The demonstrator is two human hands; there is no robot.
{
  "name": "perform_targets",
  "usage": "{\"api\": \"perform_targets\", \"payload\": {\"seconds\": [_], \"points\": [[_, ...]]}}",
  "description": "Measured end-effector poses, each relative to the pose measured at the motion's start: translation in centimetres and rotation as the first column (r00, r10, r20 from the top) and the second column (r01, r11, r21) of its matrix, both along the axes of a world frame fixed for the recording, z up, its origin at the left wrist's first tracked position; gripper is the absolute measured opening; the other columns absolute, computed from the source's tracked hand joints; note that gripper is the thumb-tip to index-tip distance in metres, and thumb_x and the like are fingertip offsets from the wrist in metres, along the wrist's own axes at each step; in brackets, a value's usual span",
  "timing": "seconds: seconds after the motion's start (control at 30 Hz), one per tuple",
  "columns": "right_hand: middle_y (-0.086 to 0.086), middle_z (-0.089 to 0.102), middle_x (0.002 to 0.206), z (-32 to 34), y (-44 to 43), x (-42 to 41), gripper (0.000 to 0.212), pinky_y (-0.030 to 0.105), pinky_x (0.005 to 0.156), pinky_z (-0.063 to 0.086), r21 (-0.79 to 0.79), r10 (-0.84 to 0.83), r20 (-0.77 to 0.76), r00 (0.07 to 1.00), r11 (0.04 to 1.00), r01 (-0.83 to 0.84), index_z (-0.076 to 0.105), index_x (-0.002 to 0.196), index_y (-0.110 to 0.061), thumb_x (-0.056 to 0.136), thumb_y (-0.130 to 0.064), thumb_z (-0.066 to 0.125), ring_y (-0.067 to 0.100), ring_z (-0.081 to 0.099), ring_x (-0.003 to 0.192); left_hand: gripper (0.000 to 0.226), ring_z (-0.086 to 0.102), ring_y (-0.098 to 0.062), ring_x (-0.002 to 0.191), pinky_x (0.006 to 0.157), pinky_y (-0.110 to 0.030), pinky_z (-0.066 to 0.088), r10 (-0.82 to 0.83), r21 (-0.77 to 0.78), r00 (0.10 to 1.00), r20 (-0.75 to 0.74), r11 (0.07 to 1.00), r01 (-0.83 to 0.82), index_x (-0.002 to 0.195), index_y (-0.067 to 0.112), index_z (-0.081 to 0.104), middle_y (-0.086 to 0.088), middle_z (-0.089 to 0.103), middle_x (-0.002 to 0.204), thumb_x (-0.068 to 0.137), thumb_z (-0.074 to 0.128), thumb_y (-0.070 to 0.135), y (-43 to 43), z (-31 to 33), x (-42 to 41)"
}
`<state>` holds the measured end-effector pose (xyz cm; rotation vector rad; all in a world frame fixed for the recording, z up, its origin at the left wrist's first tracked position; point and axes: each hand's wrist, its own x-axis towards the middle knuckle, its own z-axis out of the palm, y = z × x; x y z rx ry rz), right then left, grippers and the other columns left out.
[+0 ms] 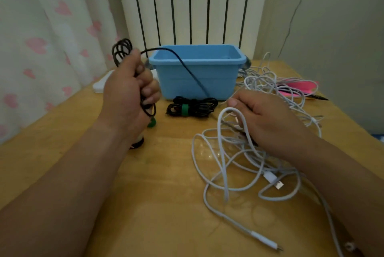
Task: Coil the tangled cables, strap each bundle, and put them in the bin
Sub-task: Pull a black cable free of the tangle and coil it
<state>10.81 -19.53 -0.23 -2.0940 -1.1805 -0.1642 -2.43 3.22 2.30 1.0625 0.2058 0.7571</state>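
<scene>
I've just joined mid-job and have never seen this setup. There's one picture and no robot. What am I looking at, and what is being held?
There is no machine here. A person is working with bare hands, and the single picture comes from a camera on their head, looking down at a wooden table.

The left hand grips a part-wound coil of black cable, whose loose tail runs across the front of the blue bin. The right hand lies curled in the tangle of white cables; what it grips is hidden.

In front of the bin lies one black bundle, already bound with a green strap.
</scene>
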Motion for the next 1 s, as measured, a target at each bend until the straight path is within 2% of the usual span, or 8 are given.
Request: {"api": "perform_targets", "payload": {"seconds": [0.17,0.33,0.43,0.53,0.6,0.7,0.83,1.0], "points": [[-0.008,0.065,0.085,0.3,0.5,-1.1,0.011,0.046,0.073,0.056,0.139,-0.013,-0.069,0.998,0.99,0.022,0.062,0.109,-0.036,0.105,-0.044,0.055,0.01,0.062,0.078,0.04,0.029,-0.013,0.05,0.043,-0.025,0.022,-0.2,0.184,0.968,-0.152,0.956,0.227,0.074,0.024,0.045,0.003,0.028,0.061,0.109,0.055,0.041,-1.6,-1.2,0.8],[-0.012,0.063,0.089,0.1,1.3,-1.6,0.043,0.027,0.07,0.048,0.148,0.016,-0.125,0.992,0.989,0.003,0.047,0.147,-0.035,0.105,-0.039,0.059,0.004,0.062,0.081,0.035,0.029,-0.015,0.049,0.044,-0.027,0.024,-0.397,0.31,0.881,-0.256,0.83,0.464,0.082,0.015,0.055,-0.001,0.026,0.06,0.106,0.058,0.041,-3.1,-1.3,0.6],[-0.009,0.066,0.093,-0.1,1.4,-1.5,0.021,0.03,0.071,0.05,0.19,0.033,-0.142,0.989,0.982,-0.006,0.064,0.126,-0.029,0.109,-0.035,0.054,0.006,0.064,0.084,0.031,0.03,-0.015,0.048,0.046,-0.031,0.02,-0.438,0.337,0.86,-0.264,0.793,0.507,0.084,0.013,0.058,0.0,0.031,0.058,0.106,0.058,0.035,-3.6,-1.4,0.6],[-0.001,0.066,0.094,0.2,1.3,-1.5,0.024,0.03,0.067,0.047,0.265,0.034,-0.105,0.994,0.964,-0.005,0.067,0.104,-0.018,0.11,-0.035,0.051,0.011,0.062,0.084,0.017,0.037,-0.015,0.051,0.05,-0.034,0.023,-0.365,0.409,0.904,-0.221,0.807,0.426,0.094,0.01,0.059,-0.004,0.042,0.064,0.103,0.063,0.025,-3.9,-1.6,1.1],[-0.002,0.066,0.09,0.4,1.4,-2.0,0.024,0.034,0.066,0.047,0.285,0.068,-0.103,0.992,0.958,-0.036,0.063,0.101,-0.018,0.111,-0.034,0.049,0.014,0.062,0.082,0.029,0.048,-0.017,0.056,0.052,-0.03,0.037,-0.269,0.452,0.941,-0.205,0.826,0.335,0.114,0.002,0.062,-0.009,0.053,0.073,0.1,0.066,0.027,-4.5,-1.7,1.3],[-0.014,0.069,0.092,0.2,2.0,-3.0,0.016,0.027,0.069,0.05,0.26,0.135,-0.13,0.982,0.961,-0.098,0.062,0.104,-0.029,0.112,-0.032,0.049,0.005,0.065,0.084,0.039,0.073,-0.018,0.095,0.082,-0.031,0.058,-0.215,0.519,0.955,-0.202,0.804,0.291,0.128,0.005,0.069,-0.004,0.076,0.103,0.1,0.072,0.032,-5.6,-1.5,1.4],[-0.007,0.072,0.094,-0.5,2.7,-3.0,0.016,0.046,0.074,0.056,0.175,0.12,-0.065,0.991,0.979,-0.107,0.068,0.105,-0.021,0.107,-0.023,0.052,0.012,0.069,0.084,0.044,0.07,-0.019,0.125,0.109,-0.041,0.054,-0.224,0.49,0.945,-0.237,0.813,0.316,0.131,0.017,0.073,-0.003,0.077,0.126,0.092,0.068,0.037,-6.4,-1.9,1.4],[-0.011,0.069,0.092,-0.7,2.9,-3.2,0.007,0.043,0.075,0.054,0.074,0.101,-0.072,0.992,0.993,-0.095,0.063,0.105,-0.028,0.104,-0.034,0.061,0.014,0.066,0.085,0.033,0.076,-0.024,0.114,0.1,-0.039,0.059,-0.133,0.319,0.987,-0.09,0.935,0.155,0.113,0.012,0.068,-0.011,0.08,0.11,0.102,0.055,0.04,-6.1,-1.3,1.6]]}}
